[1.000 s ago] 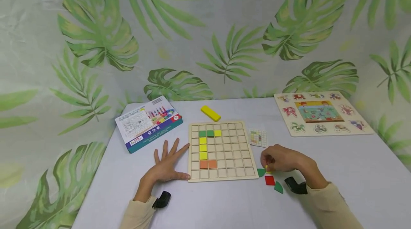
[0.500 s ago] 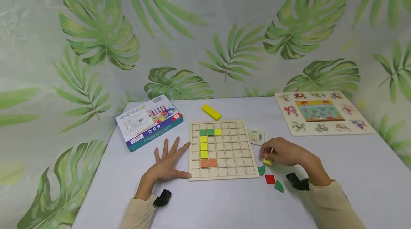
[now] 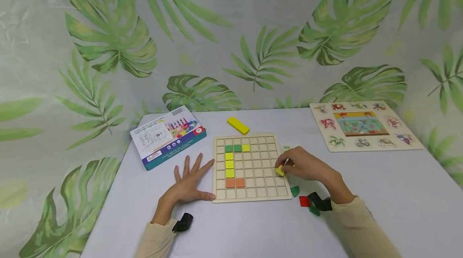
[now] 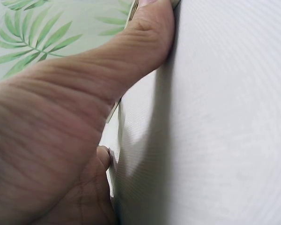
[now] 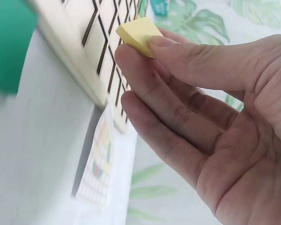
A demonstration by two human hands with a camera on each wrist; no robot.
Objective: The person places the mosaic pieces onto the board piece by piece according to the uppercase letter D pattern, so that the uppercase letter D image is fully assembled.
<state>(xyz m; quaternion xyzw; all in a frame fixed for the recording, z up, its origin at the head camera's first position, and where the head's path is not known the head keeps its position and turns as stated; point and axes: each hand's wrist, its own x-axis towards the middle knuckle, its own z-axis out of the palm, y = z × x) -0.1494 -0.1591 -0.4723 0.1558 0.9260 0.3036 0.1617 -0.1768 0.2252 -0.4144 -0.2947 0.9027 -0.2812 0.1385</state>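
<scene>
My right hand (image 3: pixel 305 164) pinches a yellow square tile (image 5: pixel 139 35) between thumb and fingers, over the right edge of a wooden grid board (image 3: pixel 258 194). Spread fingers of my left hand (image 3: pixel 186 187) rest on the table, with thumb and index fingertips at the board's left edge. On the board sit two green tiles (image 3: pixel 233 148) and a yellow tile (image 3: pixel 246 148) in one row. A column of yellow tiles (image 3: pixel 229 164) and two orange tiles (image 3: pixel 235 183) lie below. Partly behind my right hand is a pattern card (image 5: pixel 96 171) printed with a coloured grid.
Right of the board lie a green quarter-round piece (image 3: pixel 295 191), a red square (image 3: pixel 304 201) and another green piece (image 3: pixel 314 210), partly covered by the wrist camera. A yellow block (image 3: pixel 238 125), a boxed toy (image 3: pixel 168 137) and a picture puzzle board (image 3: pixel 365 126) stand farther back.
My right hand has lifted the yellow tile from beside the loose pieces and carried it left to the board's right edge. The left hand has stayed in place.
</scene>
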